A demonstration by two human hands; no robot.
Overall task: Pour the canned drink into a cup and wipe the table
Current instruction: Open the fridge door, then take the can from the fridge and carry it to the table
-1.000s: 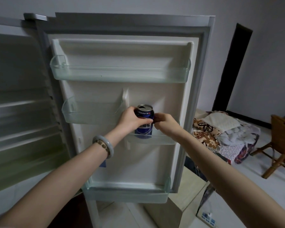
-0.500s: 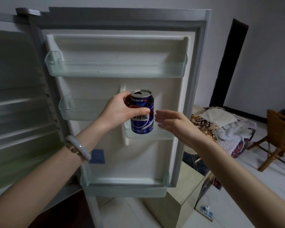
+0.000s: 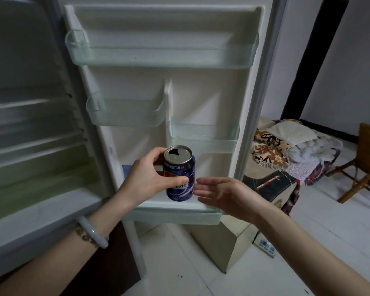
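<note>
A left hand (image 3: pixel 150 180) grips a blue can (image 3: pixel 179 174) at the centre of the frame, thumb across the label and fingers curled round the back, in front of an open fridge door (image 3: pixel 201 92). The can stands upright in the air, below the door's middle bins and above its bottom bin (image 3: pixel 175 214). Its silver lid shows a dark opening; what is inside cannot be seen.

The right hand (image 3: pixel 226 195), just right of centre, is spread flat with straight fingers and holds nothing. Its fingertips lie just beside the can's lower wall; whether they touch it cannot be told.

The door carries clear bins: a wide top bin (image 3: pixel 162 56), a left bin (image 3: pixel 126 113) and a lower right bin (image 3: pixel 203 135). Through their walls only the white door lining shows.

A pale bracelet (image 3: pixel 92 233) circles the left wrist at lower left. The fridge's inner shelves (image 3: pixel 30 146) blur along the left edge. At right, folded cloths (image 3: pixel 291 150) are piled near a wooden chair (image 3: pixel 367 154), and a power strip (image 3: pixel 265 245) lies on the white floor.
</note>
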